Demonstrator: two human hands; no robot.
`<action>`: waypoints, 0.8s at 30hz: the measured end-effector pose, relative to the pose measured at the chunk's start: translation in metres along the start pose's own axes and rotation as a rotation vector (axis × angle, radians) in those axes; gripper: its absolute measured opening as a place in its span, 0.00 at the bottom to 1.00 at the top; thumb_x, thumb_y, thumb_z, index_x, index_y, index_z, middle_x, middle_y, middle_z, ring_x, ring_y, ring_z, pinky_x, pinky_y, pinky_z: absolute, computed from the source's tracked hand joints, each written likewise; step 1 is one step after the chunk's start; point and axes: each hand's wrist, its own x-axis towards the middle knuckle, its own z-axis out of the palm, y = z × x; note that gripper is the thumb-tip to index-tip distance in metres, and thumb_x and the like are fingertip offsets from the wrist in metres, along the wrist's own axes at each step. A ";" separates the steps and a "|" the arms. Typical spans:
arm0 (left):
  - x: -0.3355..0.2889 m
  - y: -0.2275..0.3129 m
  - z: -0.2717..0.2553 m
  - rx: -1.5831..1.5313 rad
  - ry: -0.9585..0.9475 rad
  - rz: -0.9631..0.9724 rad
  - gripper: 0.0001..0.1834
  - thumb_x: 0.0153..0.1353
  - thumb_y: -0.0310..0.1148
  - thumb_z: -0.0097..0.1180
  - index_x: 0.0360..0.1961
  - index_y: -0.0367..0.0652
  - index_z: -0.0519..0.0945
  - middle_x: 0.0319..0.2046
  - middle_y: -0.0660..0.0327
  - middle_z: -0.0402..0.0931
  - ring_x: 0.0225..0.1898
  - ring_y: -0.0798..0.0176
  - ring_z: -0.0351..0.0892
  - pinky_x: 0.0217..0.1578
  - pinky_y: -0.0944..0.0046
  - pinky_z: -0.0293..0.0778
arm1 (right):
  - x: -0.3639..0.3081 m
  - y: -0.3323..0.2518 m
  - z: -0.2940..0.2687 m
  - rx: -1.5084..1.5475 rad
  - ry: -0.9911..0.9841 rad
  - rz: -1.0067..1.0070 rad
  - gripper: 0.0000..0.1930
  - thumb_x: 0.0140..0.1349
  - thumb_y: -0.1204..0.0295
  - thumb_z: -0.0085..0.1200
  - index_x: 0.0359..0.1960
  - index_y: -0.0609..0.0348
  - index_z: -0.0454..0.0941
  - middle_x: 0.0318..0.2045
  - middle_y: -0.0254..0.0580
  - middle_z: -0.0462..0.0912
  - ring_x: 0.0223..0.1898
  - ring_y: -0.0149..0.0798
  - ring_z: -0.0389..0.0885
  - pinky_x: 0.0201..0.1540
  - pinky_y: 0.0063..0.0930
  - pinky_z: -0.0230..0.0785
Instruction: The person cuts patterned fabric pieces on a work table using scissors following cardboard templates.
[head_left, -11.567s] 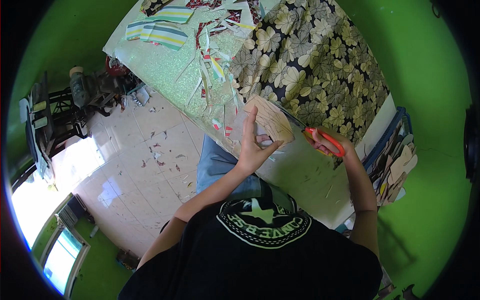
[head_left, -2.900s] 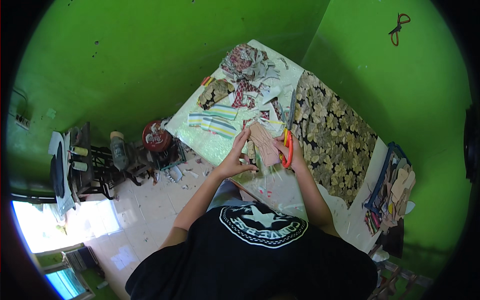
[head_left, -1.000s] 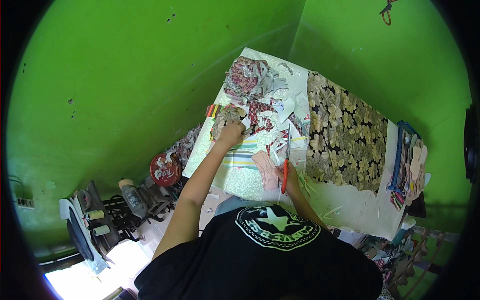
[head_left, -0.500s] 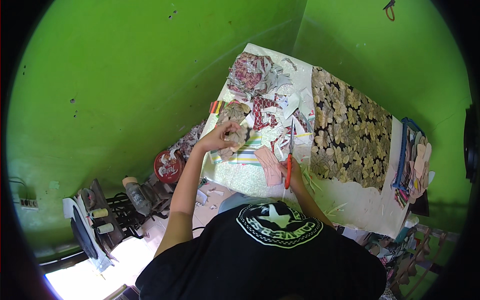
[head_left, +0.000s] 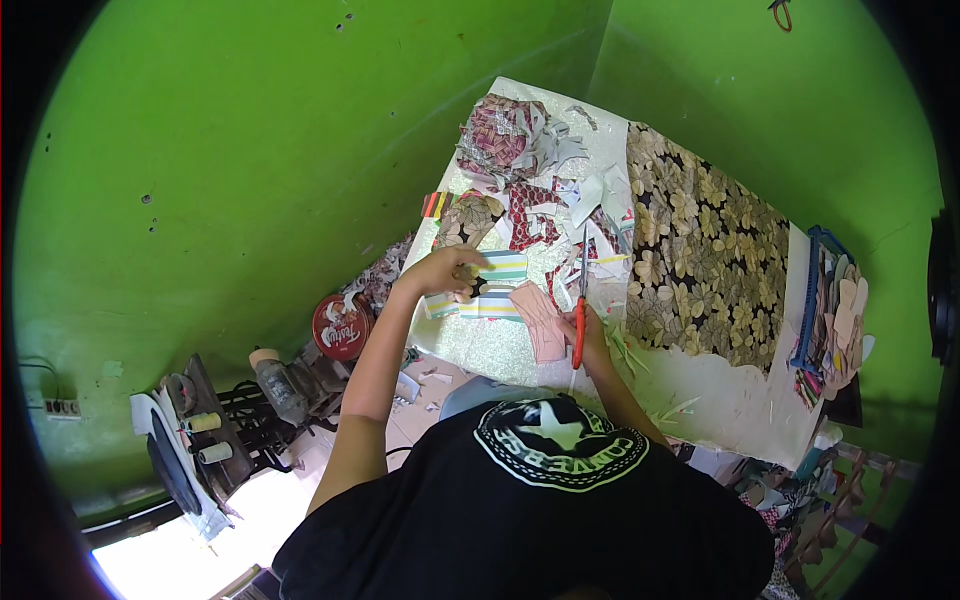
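My left hand is over the left part of the table, its fingers curled at a small beige-and-black floral fabric piece. Striped fabric pieces in white, teal and yellow lie under and beside it. Just beyond sits another floral piece. My right hand grips scissors by their orange handles, with the blades pointing away from me and nearly together. Pink fabric pieces rest just left of the scissors. My fingers partly hide the small floral piece.
Across the table's right side spreads a large floral cloth. Red patterned scraps and a plaid bundle lie farther back. A blue rack with cut pieces stands right. At left are a round red tin and a machine.
My left hand has turned and drawn slightly nearer with the small floral piece, uncovering more of the striped fabric. The scissors stay in my right hand, almost unmoved.
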 end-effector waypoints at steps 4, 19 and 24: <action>0.000 0.013 -0.005 0.013 0.241 0.117 0.27 0.39 0.17 0.56 0.46 0.42 0.72 0.47 0.57 0.66 0.49 0.58 0.67 0.48 0.64 0.64 | -0.002 -0.004 0.005 0.036 0.024 -0.054 0.14 0.48 0.70 0.58 0.33 0.63 0.68 0.25 0.35 0.73 0.27 0.26 0.70 0.32 0.18 0.62; 0.027 -0.031 0.012 0.222 0.529 0.096 0.34 0.36 0.14 0.53 0.50 0.43 0.64 0.51 0.53 0.56 0.49 0.48 0.65 0.47 0.60 0.67 | 0.012 0.012 0.006 0.055 0.012 -0.057 0.14 0.50 0.74 0.56 0.34 0.64 0.64 0.29 0.40 0.75 0.31 0.29 0.74 0.36 0.21 0.66; 0.020 -0.036 0.017 0.185 0.702 -0.084 0.34 0.34 0.13 0.56 0.48 0.41 0.65 0.44 0.53 0.60 0.46 0.54 0.67 0.38 0.66 0.71 | 0.010 -0.001 0.011 0.029 0.004 -0.019 0.14 0.50 0.74 0.57 0.33 0.63 0.64 0.28 0.40 0.75 0.30 0.28 0.73 0.35 0.20 0.66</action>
